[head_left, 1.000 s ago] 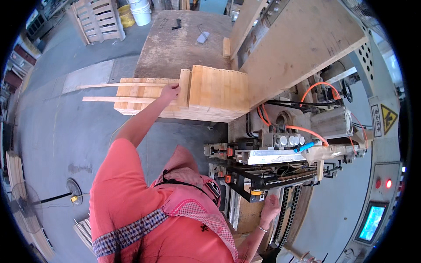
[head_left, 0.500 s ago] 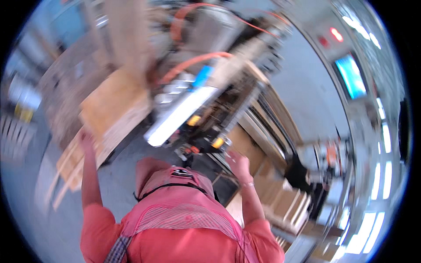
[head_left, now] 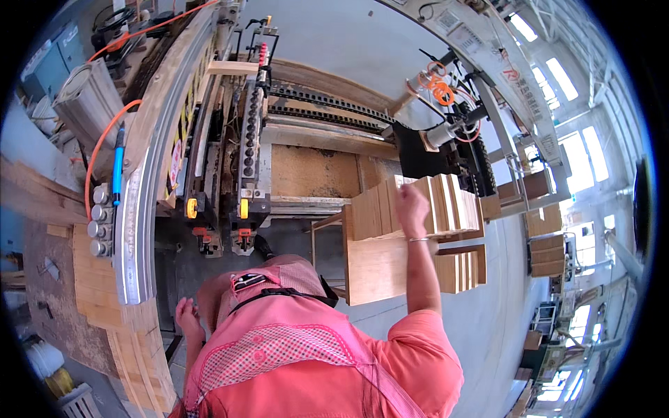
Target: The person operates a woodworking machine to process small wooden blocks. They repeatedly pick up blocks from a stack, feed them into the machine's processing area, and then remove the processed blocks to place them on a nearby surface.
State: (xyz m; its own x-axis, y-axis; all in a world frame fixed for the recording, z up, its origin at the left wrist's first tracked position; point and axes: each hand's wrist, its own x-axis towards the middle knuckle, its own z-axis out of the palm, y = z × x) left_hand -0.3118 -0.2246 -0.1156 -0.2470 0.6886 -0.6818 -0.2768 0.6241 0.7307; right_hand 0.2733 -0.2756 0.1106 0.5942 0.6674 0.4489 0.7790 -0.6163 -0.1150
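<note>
My right hand (head_left: 412,207) reaches over a row of upright wooden boards (head_left: 373,212) on a wooden stand (head_left: 376,268). Its fingers are curled closed at the boards' upper edges; whether they grip one is hidden. A bracelet circles that wrist. Low by my left side hangs my left hand (head_left: 188,318), fingers loosely bent and apart, holding nothing. Left of it stands a stack of wooden panels (head_left: 104,285).
Ahead is a machine with two parallel rails (head_left: 247,153) ending in yellow and red parts. A metal bar (head_left: 131,237) with round knobs and an orange hose (head_left: 90,167) lies left. More boards (head_left: 456,272) sit on a lower shelf at right.
My view has swung to the right. My left hand has come off the wooden panels to my side, while my right hand has gone from beside the machine to the upright boards.
</note>
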